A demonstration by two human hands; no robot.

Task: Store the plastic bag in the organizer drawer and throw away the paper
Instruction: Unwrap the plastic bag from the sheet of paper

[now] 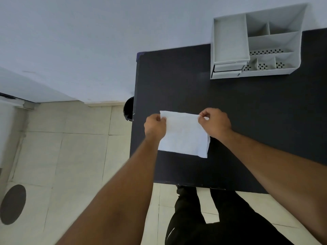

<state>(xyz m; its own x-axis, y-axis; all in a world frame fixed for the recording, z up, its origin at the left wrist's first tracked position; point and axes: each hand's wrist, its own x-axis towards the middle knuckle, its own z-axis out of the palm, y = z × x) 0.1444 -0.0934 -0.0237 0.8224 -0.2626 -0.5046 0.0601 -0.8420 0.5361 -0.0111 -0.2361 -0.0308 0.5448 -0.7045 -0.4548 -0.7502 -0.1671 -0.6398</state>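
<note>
Now both hands are up over the dark surface (247, 121), holding a white sheet (184, 135) between them by its far edge. The left hand (155, 126) is closed in a pinch on the far left corner of the sheet, fingers curled under and thumb on top. The right hand (215, 123) is likewise pinched shut on the far right corner. The sheet hangs or lies flat between the two grips, its near edge pointing back toward the person; I cannot tell whether the near edge touches the surface or is just above it. Whether the sheet is the paper, the plastic bag, or both together cannot be told from this view; it reads as one white, slightly creased rectangle. It sits near the left edge of the surface, about midway between the near and far edges.

At the far right corner of the surface stands a white organizer (254, 43), well apart from the hands. It has one large open tray on its left side, several smaller compartments on its right, some with perforated bottoms, and a drawer (227, 68) in its near left face, below the tray. The drawer looks pushed in or nearly so.

Just off the left edge of the surface, on the tiled floor (79, 147), a dark round bin (128, 108) shows partly, the rest hidden by the surface. The person's dark trousers (203, 218) show below the near edge.
</note>
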